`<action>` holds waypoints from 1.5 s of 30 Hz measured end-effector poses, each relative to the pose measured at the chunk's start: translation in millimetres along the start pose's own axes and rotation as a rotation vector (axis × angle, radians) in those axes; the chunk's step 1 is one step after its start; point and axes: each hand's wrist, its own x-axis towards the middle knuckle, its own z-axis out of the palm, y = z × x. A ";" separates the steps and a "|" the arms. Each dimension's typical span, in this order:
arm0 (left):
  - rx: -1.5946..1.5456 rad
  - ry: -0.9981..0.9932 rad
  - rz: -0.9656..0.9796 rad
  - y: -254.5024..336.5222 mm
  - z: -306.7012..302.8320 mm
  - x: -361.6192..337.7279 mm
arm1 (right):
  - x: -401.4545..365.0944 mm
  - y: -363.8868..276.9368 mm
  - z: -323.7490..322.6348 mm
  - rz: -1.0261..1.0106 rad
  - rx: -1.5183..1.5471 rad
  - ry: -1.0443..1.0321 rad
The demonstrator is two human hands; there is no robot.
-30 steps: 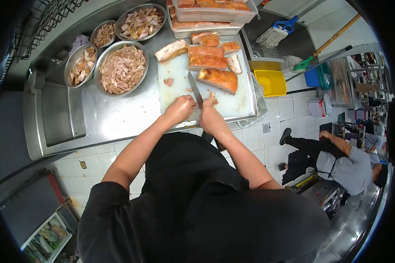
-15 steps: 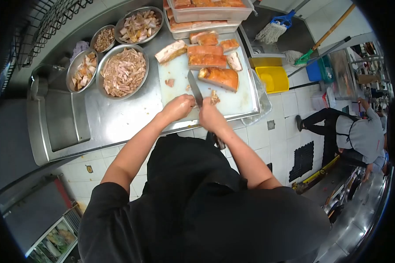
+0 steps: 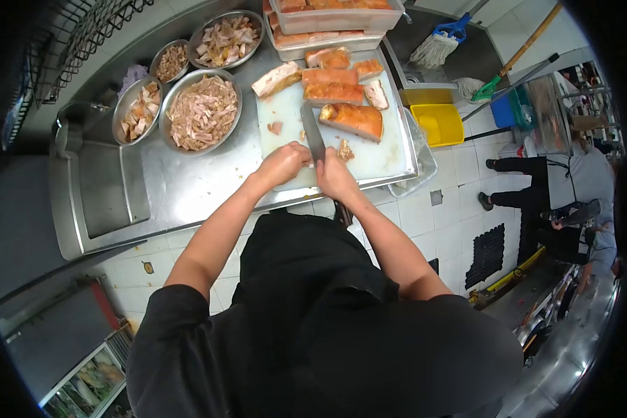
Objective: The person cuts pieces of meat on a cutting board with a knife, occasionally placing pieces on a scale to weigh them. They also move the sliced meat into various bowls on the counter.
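Observation:
My right hand (image 3: 337, 177) is wrapped round a kitchen knife (image 3: 313, 132), whose broad blade points away from me over the white cutting board (image 3: 390, 157). Just left of the blade, my left hand (image 3: 284, 165) has its fingers curled down at the board; what they hold is mostly hidden. A browned slab of roast pork (image 3: 353, 120) lies right of the blade, with more pork pieces (image 3: 333, 76) behind it. A pale-sided pork strip (image 3: 277, 79) sits at the board's far left. Small meat scraps (image 3: 345, 149) lie near my right hand.
Left of the board stand several metal bowls, the largest holding sliced meat (image 3: 202, 111). Plastic tubs of pork (image 3: 338, 21) are stacked at the back. A sink (image 3: 108, 188) is at the left. Mops (image 3: 435, 49) and a yellow bin (image 3: 437, 125) stand right; co-workers (image 3: 578, 181) are beyond.
The view has shifted slightly, moving the scene a little to the right. Both hands stay close together at the knife. A co-worker at the right has changed stance.

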 end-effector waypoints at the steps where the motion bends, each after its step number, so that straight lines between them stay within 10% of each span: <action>1: 0.103 0.011 -0.093 -9.2 -6.6 -0.3 | -2.4 -0.3 -6.2 -0.006 -0.031 -0.017; 6: 0.151 0.434 -0.293 -31.9 -30.7 -4.8 | -36.3 -9.2 -17.2 -0.005 0.011 -0.054; 12: -0.014 -0.021 -0.257 -5.8 -29.0 -23.3 | -39.0 5.3 -8.7 0.025 -0.104 -0.131; 26: -0.014 0.265 -0.280 22.3 11.2 -40.6 | -32.1 -55.3 -35.3 -0.075 -0.413 -0.296; 45: -0.062 -0.103 -0.101 14.9 -23.4 -43.5 | -18.8 -13.4 -40.3 -0.067 -0.255 -0.110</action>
